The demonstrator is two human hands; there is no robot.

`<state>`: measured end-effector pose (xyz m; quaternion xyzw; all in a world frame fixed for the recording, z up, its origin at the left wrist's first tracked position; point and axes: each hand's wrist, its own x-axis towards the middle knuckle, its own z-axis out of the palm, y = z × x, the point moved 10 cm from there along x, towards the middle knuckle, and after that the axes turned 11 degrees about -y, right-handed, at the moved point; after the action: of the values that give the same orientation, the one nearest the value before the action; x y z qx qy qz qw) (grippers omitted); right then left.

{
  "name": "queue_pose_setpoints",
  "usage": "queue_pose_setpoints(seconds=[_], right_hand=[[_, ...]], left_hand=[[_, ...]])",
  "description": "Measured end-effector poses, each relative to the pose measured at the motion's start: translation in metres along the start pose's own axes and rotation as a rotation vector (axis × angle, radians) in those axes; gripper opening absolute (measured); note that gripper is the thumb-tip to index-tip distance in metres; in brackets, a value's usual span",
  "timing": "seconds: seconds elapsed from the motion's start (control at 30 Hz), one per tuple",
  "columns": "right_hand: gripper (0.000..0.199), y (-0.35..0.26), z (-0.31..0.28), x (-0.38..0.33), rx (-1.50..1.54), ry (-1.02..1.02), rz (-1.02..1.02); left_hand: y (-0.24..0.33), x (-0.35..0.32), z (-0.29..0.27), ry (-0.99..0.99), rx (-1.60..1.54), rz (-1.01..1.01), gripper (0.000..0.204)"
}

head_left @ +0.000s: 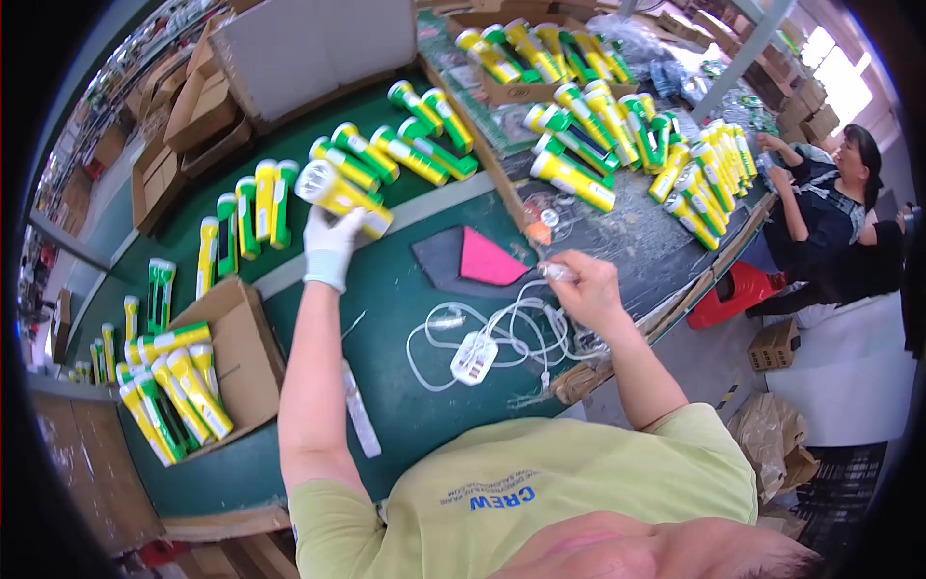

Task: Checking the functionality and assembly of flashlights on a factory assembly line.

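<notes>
Over the green table (415, 410), a cardboard box (253, 338) at its left edge, I see a yellow-and-green flashlight (340, 194) clasped in the gloved left grip (333, 239) toward the far edge, and a small shiny piece (558, 273) pinched in the right grip (592, 291) by the right edge.

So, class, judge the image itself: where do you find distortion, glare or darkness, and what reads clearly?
Head view: fisheye distortion bends the scene toward a black rim; head view: the window glares washed-out white; head view: the green tabletop is brightly lit, and the flashlight in the gloved left hand has a clear outline.
</notes>
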<state>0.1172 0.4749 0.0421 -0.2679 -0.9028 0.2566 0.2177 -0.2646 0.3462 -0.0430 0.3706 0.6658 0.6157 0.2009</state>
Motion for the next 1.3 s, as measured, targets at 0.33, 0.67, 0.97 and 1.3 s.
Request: queue_pose_setpoints(seconds=[0.33,0.67,0.97,1.3], right_hand=[[0.038,-0.095,0.021,0.006,0.097,0.036,-0.404],[0.036,-0.102,0.087,-0.037,0.523,-0.466,-0.08],[0.02,-0.068,0.065,-0.028,1.071,-0.384,0.109],[0.021,-0.172,0.061,-0.035,-0.133,-0.091,-0.738]], left_hand=[[0.126,-0.126,0.088,-0.383,0.1,0.077,0.05],[0.087,-0.178,0.123,-0.287,-1.011,-0.333,0.043],[0.04,-0.185,0.1,-0.101,-1.049,-0.517,0.051],[0.044,-0.181,0.104,-0.141,-0.655,-0.364,0.039]])
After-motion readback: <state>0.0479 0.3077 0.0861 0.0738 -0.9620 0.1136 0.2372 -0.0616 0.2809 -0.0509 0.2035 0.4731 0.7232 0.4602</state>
